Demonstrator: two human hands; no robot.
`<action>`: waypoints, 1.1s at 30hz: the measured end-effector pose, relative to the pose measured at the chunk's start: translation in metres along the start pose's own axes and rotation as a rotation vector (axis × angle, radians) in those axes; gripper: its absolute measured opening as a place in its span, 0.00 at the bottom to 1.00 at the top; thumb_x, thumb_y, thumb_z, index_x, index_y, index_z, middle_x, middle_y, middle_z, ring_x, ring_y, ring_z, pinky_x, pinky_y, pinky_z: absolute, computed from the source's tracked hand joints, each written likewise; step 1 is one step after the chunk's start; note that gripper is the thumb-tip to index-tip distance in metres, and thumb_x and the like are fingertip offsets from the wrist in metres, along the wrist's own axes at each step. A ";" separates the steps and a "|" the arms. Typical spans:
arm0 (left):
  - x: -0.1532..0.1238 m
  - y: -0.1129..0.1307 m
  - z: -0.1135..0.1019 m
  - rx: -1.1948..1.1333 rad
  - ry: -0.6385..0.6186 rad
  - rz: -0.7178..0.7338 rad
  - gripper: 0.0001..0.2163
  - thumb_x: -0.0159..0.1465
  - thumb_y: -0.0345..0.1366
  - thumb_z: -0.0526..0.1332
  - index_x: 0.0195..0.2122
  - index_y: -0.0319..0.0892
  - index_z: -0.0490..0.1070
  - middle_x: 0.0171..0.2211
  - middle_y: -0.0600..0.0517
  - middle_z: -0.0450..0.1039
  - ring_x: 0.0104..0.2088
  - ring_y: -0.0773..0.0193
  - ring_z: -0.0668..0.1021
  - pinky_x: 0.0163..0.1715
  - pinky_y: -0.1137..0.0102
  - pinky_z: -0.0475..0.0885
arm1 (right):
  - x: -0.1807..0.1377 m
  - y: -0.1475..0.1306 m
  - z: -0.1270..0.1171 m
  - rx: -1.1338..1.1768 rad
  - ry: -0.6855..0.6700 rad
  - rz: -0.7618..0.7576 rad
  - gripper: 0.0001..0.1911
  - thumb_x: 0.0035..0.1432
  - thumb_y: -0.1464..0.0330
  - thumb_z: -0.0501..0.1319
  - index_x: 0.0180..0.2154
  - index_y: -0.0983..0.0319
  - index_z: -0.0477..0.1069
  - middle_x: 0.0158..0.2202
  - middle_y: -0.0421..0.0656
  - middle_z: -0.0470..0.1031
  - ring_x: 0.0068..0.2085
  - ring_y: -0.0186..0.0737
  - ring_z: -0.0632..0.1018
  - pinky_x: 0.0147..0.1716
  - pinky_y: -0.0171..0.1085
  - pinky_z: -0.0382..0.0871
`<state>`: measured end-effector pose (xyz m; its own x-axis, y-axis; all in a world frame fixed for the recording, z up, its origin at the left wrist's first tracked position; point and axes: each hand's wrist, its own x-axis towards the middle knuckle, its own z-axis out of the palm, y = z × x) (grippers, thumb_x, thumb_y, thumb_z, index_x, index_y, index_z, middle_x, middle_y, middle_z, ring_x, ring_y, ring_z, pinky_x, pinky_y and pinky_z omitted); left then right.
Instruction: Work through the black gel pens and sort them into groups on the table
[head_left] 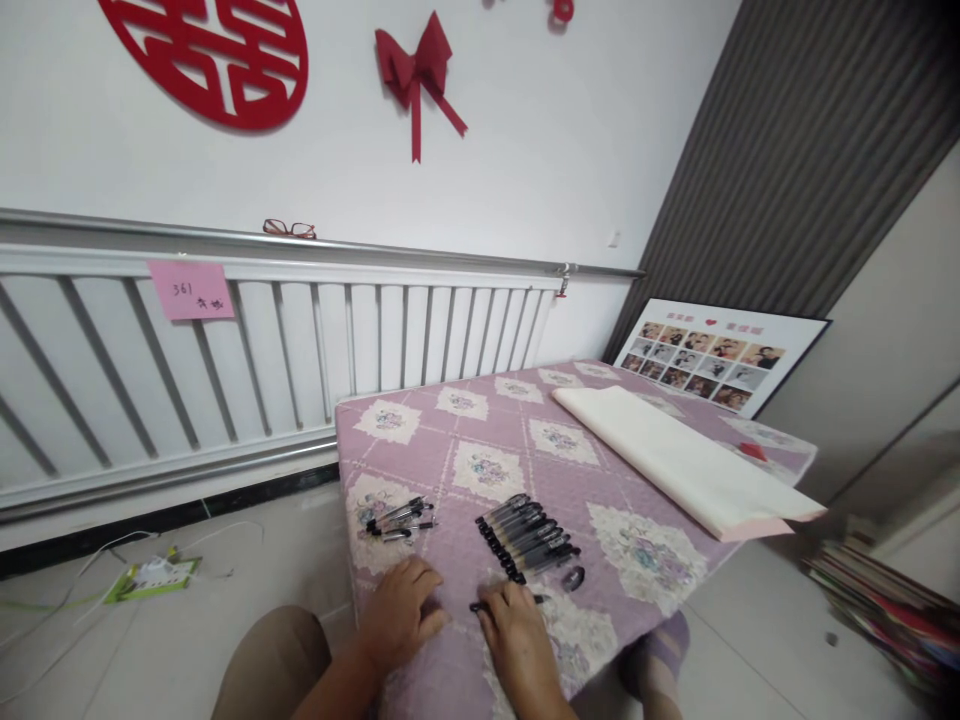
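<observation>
Left hand (401,612) and right hand (517,632), near edge of table (459,548)

Left: fingers apart from thumb, nothing visibly held. Right: fingers together over one black pen (475,607); clamped or not, cannot tell. Pen row (529,540): just beyond, apparently ordered. Loose pens (399,518): toward left edge, seemingly unaligned.

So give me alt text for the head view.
A person's right hand partly covers a slim black pen beside a row of black-capped pens; the left hand rests on the purple floral tablecloth, near a smaller cluster of black pens.
</observation>
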<state>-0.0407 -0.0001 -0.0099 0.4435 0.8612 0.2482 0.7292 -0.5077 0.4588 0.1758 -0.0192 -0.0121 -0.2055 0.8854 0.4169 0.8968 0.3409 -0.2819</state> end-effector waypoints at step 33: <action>0.022 0.040 0.018 0.083 -0.025 -0.113 0.05 0.65 0.33 0.56 0.38 0.47 0.72 0.40 0.52 0.69 0.44 0.58 0.68 0.46 0.63 0.59 | 0.025 0.120 -0.027 0.133 0.194 0.710 0.18 0.51 0.61 0.56 0.40 0.65 0.73 0.33 0.50 0.77 0.38 0.48 0.77 0.39 0.41 0.68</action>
<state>0.0077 -0.0015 -0.0015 0.3687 0.9125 0.1771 0.8151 -0.4090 0.4104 0.2883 0.0355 -0.0123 0.4888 0.8395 0.2371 0.7309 -0.2458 -0.6367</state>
